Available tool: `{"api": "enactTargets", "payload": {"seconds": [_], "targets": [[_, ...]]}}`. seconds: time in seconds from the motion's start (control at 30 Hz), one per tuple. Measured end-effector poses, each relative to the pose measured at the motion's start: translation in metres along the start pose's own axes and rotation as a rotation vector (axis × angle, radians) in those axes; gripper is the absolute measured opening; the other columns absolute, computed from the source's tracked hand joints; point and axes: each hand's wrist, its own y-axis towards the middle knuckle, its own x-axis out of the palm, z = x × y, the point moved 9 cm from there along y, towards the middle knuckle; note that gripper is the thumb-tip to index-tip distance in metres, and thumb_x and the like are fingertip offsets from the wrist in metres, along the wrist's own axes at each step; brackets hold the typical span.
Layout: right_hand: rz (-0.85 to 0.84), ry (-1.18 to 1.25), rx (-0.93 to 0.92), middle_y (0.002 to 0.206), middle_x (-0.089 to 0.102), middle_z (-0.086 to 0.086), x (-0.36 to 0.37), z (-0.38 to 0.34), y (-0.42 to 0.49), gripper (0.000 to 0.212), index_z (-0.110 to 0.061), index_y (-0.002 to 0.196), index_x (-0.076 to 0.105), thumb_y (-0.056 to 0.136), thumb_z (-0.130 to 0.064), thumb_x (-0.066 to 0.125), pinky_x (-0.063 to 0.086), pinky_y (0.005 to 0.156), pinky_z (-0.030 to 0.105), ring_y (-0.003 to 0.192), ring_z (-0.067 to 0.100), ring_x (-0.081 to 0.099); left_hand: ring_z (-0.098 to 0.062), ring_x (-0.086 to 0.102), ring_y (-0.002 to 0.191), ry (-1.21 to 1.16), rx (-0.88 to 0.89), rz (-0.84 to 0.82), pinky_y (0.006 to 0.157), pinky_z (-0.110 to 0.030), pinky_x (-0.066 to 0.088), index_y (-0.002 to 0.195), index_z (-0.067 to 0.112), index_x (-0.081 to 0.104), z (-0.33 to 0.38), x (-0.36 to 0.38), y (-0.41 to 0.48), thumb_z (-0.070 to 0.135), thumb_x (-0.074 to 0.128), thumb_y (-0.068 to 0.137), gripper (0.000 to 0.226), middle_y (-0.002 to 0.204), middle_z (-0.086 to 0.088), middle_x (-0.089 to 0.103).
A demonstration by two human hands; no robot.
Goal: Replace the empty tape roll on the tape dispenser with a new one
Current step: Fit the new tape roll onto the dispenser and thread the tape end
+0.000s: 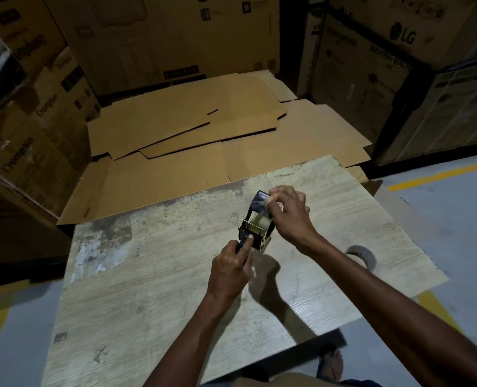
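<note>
A dark tape dispenser (255, 227) is held just above the worn wooden table (159, 289). My left hand (230, 272) grips its handle from below. My right hand (289, 212) pinches the end of the clear tape (262, 203) at the dispenser's far end, fingers closed on it. A pale tape roll (259, 220) sits in the dispenser frame, partly hidden by my right hand. A greyish ring, which looks like a tape core (363, 254), lies on the table behind my right forearm, partly hidden.
Flattened cardboard sheets (203, 141) lie on the floor beyond the table. Tall stacked cartons (371, 65) stand at the back and both sides. Grey floor with yellow lines (438, 174) runs on the right. A foot in a sandal (330, 361) shows under the table edge.
</note>
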Motion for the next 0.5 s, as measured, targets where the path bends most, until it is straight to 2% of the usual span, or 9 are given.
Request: {"api": "enactTargets", "payload": {"seconds": [0.17,0.5], "targets": [[-0.022,-0.009,-0.071,0.126,0.050,-0.010,0.007,-0.016,-0.009,0.027,-0.018,0.089,0.059,0.108,-0.030,0.045,0.021,0.096,0.035,0.123,0.012,0.031,-0.021,0.057,0.054,-0.015,-0.024,-0.017,0.045,-0.026,0.043,0.128,0.011,0.071,-0.003,-0.001,0.008,0.012,0.084,0.081,0.048,0.080,-0.009,0.060],[-0.049,0.081,-0.037,0.121,0.049,-0.015,0.004,-0.012,-0.003,0.029,-0.010,0.095,0.063,0.107,-0.031,0.047,0.020,0.099,0.036,0.120,0.007,0.029,-0.022,0.059,0.055,-0.016,-0.042,-0.024,0.043,-0.029,0.049,0.125,0.011,0.072,-0.014,0.004,0.008,0.014,0.084,0.082,0.045,0.080,-0.010,0.061]]}}
